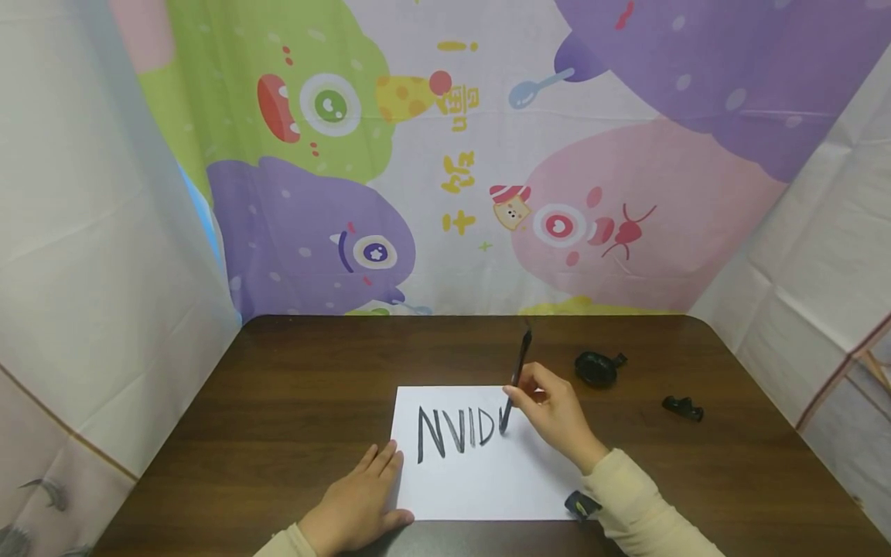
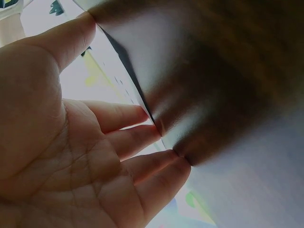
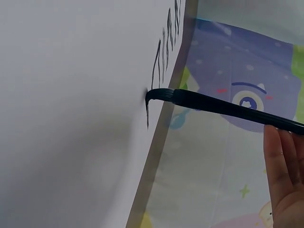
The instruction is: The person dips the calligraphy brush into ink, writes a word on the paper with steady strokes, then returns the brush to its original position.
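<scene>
1. While the right hand [image 1: 553, 410] pinches the brush [image 1: 520, 360] between thumb and fingers, a firm-looking grip, its dark bristles [image 3: 164, 95] bend against the sheet [image 1: 480, 487] in the right wrist view.
2. That sheet lies at the lower centre of the head view, on the bench [image 1: 230, 433]; the brush stands over its upper right part.
3. Black letters [image 1: 455, 437] reading N, V, I, D run across the sheet's upper half, and a slanting stroke [image 1: 502, 420] sits just right of the D: the step in hand looks like forming another letter.
4. Extended fingers of the left hand [image 1: 362, 487] rest along the sheet's left edge, gripping nothing, probably to steady it.
5. Next, I judge, the move calls for completing that letter with even pressure while the sheet stays put.
6. At the lower right, a dark block [image 1: 582, 504] sits on the sheet's corner, near the sleeve [image 1: 629, 495], which could nudge it.
</scene>
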`<state>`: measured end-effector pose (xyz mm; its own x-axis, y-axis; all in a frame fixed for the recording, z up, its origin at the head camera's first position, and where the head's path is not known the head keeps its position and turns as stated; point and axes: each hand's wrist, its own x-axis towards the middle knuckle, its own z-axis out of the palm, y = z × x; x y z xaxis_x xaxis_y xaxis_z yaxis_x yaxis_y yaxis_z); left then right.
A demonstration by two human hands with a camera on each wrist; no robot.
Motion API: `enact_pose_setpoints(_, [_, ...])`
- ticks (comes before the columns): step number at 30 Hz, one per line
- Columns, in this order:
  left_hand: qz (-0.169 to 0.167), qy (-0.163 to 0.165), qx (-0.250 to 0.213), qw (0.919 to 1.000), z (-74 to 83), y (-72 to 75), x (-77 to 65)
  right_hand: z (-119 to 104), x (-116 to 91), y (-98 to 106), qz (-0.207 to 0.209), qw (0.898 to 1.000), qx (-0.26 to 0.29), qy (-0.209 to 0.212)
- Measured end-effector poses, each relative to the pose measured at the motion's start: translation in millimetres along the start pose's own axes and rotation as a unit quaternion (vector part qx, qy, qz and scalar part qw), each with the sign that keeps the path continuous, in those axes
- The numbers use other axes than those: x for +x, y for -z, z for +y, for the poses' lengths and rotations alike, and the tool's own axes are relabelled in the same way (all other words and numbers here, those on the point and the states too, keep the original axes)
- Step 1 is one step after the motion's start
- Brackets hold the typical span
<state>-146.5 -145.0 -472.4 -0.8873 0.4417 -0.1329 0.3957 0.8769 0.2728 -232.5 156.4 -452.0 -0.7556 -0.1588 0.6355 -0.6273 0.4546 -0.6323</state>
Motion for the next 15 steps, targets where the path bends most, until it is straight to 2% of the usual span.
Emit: enact_pose_setpoints(15, [0.004, 0.001, 0.0, 1.0, 1.5, 1.0, -0.7, -7.1, -6.2, 2.8, -0.018, 1.0, 0.004, 0.008])
